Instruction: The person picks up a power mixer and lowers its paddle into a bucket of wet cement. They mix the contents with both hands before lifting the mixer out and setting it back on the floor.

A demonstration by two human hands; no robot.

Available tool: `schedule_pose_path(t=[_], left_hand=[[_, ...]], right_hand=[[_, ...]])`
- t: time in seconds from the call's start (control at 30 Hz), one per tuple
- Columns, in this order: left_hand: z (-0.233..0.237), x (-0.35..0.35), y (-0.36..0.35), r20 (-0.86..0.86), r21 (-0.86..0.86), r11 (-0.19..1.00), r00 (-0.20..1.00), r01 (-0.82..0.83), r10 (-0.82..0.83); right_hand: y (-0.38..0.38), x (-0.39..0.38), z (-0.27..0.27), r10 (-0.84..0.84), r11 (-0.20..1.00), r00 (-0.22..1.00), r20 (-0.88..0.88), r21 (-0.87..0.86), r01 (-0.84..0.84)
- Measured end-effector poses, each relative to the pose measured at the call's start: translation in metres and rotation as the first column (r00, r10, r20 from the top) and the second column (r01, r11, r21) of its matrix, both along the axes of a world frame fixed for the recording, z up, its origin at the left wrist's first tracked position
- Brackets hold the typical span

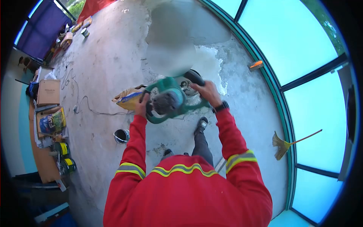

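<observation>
Both my hands grip a green power mixer [166, 100] with a dark motor in its middle, held out in front of me above the floor. My left hand [141, 106] is closed round the frame on its left side. On the right, my right hand [208, 93] wraps round the black upper part of the handle. Partly hidden below the mixer is a round container [189, 87]; its contents cannot be made out. A yellow and blue bag [130, 99] lies just left of the mixer.
A black bucket [121, 136] stands at my left, near a cable [94, 112] on the floor. Wet grey material [170, 34] covers the floor ahead. A broom [281, 145] leans by the windows at right. Cardboard boxes [49, 92] line the left wall. My shoe [202, 125] is below.
</observation>
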State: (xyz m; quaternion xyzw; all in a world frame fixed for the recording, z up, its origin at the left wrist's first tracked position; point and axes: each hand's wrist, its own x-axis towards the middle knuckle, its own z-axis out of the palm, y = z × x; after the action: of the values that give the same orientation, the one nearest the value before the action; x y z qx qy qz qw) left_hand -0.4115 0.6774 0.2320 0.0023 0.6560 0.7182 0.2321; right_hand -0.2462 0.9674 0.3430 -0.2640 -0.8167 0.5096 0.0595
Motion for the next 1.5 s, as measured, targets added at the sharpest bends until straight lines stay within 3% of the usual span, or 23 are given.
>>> schedule_pose_path(t=[0.07,0.17,0.3,0.53,0.63,0.77,0.9,0.97,1.0,1.1,1.17,1.23,1.43,1.47,1.5], left_hand=[[-0.014,-0.004,0.018,-0.058,0.163,0.974,0.983,-0.16,0.171],[-0.007,-0.002,0.032,0.106,0.065,0.972,0.97,-0.227,0.22],[0.0,-0.019,0.047,0.072,0.0,0.953,0.95,-0.304,0.303],[0.006,-0.031,0.103,0.084,-0.101,0.946,0.945,-0.307,0.316],[-0.002,-0.033,0.126,0.029,-0.162,0.957,0.969,-0.239,0.247],[0.003,-0.03,0.159,0.005,-0.3,0.939,0.985,-0.165,0.174],[-0.006,-0.037,0.184,-0.101,-0.384,0.921,0.995,-0.06,0.022],[0.005,-0.045,0.198,-0.154,-0.418,0.908,0.986,-0.012,-0.058],[0.004,-0.056,0.2,-0.105,-0.416,0.906,0.987,0.071,-0.126],[-0.014,-0.104,0.203,-0.239,-0.526,0.828,0.901,0.194,-0.363],[-0.018,-0.138,0.199,-0.142,-0.562,0.772,0.885,0.297,-0.444],[-0.024,-0.169,0.2,-0.09,-0.571,0.742,0.872,0.351,-0.481],[-0.078,-0.206,0.157,-0.074,-0.573,0.739,0.876,0.354,-0.477],[-0.092,-0.205,0.148,-0.046,-0.586,0.732,0.888,0.347,-0.458],[-0.095,-0.201,0.142,-0.017,-0.6,0.723,0.898,0.342,-0.439]], right_hand=[[0.031,-0.049,0.002,0.099,0.995,0.995,-0.009,0.033,-0.099],[0.074,-0.111,-0.004,0.228,0.969,0.969,0.091,0.077,-0.235],[0.097,-0.159,-0.005,0.31,0.951,0.948,0.074,-0.018,-0.31],[0.145,-0.17,-0.033,0.268,0.963,0.953,0.145,-0.066,-0.261],[0.169,-0.154,-0.044,0.223,0.975,0.964,0.142,-0.044,-0.219],[0.189,-0.117,-0.074,0.136,0.96,0.987,-0.087,-0.234,-0.153],[0.189,-0.064,-0.086,-0.012,0.838,0.999,0.037,-0.545,0.031],[0.175,-0.039,-0.105,-0.167,0.73,0.977,0.131,-0.65,0.212],[0.163,-0.029,-0.11,-0.25,0.675,0.961,0.116,-0.691,0.259],[0.117,-0.016,-0.134,-0.405,0.461,0.9,0.164,-0.813,0.355],[0.089,-0.023,-0.151,-0.409,0.254,0.882,0.235,-0.899,0.357],[0.073,-0.04,-0.144,-0.354,0.24,0.902,0.248,-0.908,0.343],[0.044,-0.094,-0.147,-0.399,0.55,0.874,0.277,-0.69,0.47],[0.045,-0.099,-0.148,-0.415,0.674,0.868,0.272,-0.55,0.494],[0.046,-0.101,-0.152,-0.408,0.718,0.863,0.297,-0.479,0.504]])
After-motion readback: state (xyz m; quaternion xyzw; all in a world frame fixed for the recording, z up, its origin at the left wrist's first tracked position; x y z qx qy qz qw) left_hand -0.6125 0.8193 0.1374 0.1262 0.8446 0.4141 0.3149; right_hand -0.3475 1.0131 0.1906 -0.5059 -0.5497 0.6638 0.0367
